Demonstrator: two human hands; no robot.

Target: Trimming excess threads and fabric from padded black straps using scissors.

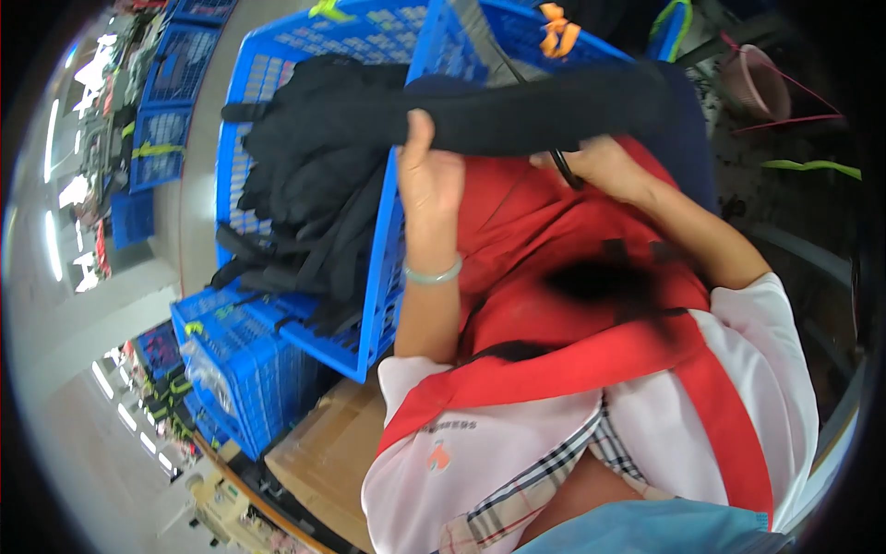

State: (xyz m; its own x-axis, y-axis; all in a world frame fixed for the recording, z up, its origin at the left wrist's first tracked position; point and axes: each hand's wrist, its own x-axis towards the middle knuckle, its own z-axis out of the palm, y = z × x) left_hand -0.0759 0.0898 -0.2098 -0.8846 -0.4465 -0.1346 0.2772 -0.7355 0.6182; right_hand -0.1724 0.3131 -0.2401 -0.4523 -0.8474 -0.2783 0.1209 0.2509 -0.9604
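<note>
A long black padded fabric piece point(526, 115) stretches across in front of me, its right end smeared by motion. My left hand point(431, 175) is closed on its lower edge, with the thumb over the front. Under the right part of the fabric, my right hand point(609, 171) is closed round a narrow black strap point(565, 172); its fingertips are partly hidden. To the left, a blue plastic crate point(380, 286) holds a heap of black fabric pieces point(314, 157) with several straps hanging over its near side.
A second blue crate point(263, 379) stands lower left, beside a cardboard box point(337, 452). Another blue crate wall point(461, 46) rises behind the fabric, with an orange tie point(558, 32) on it. A pink bin point(755, 83) is at the far right. My red apron point(526, 212) covers my lap.
</note>
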